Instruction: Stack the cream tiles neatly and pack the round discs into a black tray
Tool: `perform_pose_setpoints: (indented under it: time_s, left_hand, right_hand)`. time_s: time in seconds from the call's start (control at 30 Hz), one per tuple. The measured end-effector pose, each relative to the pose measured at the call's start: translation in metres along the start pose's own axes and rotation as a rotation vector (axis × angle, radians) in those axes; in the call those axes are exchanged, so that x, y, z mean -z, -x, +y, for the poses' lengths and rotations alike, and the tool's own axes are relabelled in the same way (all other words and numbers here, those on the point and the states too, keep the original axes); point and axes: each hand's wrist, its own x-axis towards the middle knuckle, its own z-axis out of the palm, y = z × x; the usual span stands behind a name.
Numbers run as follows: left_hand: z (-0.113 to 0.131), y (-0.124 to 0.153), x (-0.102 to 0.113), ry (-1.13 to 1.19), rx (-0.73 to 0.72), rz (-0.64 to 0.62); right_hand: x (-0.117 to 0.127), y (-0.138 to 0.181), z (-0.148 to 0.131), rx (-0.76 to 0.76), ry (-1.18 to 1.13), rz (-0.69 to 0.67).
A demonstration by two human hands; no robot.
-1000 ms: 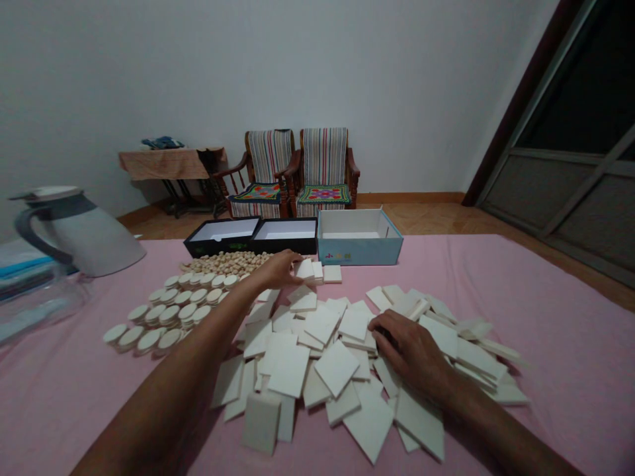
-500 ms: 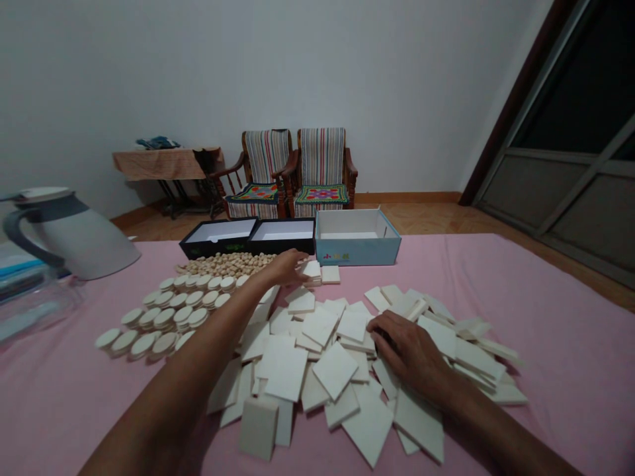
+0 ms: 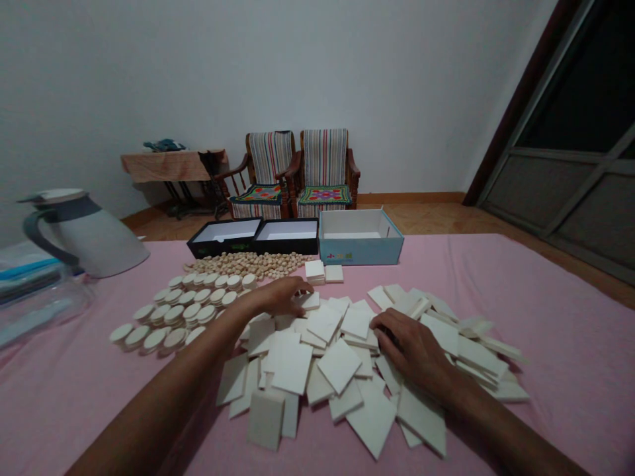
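Square tiles lay in loose heap on pink cloth, on wearer's side of blue box.

Head view: left hand in front-left of blue box, at heap's far edge, fingertips bent onto small tile; pinch or mere touch, could not tell. Right hand farther in front of blue box, palm down on heap, fingers slack, clasping nothing. Round discs and wooden beads left of blue box; black boxes just beside its left wall.

The left hand is drawn back from the small tile stack near the table's far edge, toward the person. Its fingertips now lie on a square tile at the pile's far side.
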Motion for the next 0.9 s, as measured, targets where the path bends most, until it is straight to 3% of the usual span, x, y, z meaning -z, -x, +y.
perform_pose_setpoints:
  time_s: [0.17, 0.4, 0.73, 0.9]
  left_hand:
    - [-0.004, 0.0, -0.006, -0.006, 0.061, 0.065]
    - [-0.004, 0.005, -0.001, 0.023, -0.037, -0.025]
    - [-0.005, 0.0, -0.004, 0.029, -0.037, 0.009]
    - [-0.013, -0.005, 0.013, 0.022, 0.021, 0.126]
  right_hand:
    - [0.001, 0.0, 0.0, 0.001, 0.006, 0.002]
    - [0.001, -0.001, -0.001, 0.013, 0.021, 0.01]
    - [0.002, -0.001, -0.002, 0.015, 0.014, 0.014]
    - [0.001, -0.001, -0.001, 0.017, 0.024, 0.028]
